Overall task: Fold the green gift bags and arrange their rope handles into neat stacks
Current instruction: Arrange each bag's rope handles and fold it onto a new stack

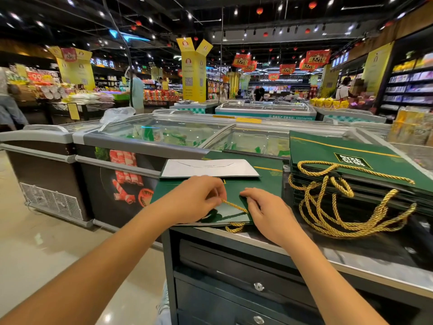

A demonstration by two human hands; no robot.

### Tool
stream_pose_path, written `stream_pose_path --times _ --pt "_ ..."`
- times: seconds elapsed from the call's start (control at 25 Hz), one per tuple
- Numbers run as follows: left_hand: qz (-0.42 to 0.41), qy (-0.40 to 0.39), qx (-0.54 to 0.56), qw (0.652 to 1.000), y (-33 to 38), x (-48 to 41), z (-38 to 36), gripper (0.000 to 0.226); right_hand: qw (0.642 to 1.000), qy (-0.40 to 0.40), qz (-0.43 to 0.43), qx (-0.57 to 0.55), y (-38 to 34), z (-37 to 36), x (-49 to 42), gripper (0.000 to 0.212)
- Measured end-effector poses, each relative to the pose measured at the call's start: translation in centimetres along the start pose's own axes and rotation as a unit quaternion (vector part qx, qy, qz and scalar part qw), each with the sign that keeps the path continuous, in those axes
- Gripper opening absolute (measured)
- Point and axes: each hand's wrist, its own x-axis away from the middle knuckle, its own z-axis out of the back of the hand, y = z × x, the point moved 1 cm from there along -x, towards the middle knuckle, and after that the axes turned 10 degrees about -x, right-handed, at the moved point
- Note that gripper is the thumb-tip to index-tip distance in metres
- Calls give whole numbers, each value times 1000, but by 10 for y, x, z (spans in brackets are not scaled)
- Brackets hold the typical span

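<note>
on the counter [351, 261], left hand [196, 198] pinching rope handle [234, 205], right hand [267, 209] gripping flat green gift bag [257, 184]

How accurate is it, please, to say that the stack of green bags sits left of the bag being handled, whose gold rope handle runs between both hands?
Not quite: the head view shows the stack of green bags to the right of the bag being handled, not left. Its gold rope handle does run between the left hand and right hand.
</note>
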Motion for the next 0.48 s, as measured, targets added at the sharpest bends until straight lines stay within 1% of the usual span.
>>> stream_pose_path --times 0.08,0.2,0.32,0.48 --pt "5 14 7 1000 -1 -3 7 10 1000 2 -5 -6 1 0 0 34" --pt "-9 51 -28 998 -3 -11 14 9 1000 4 -12 -14 -1 1 1 34" --pt "-29 89 -4 996 1 -15 22 9 999 9 -18 -26 -2 1 2 34" --pt "-32 146 39 988 8 -16 49 10 1000 7 -17 -16 -1 1 2 33"
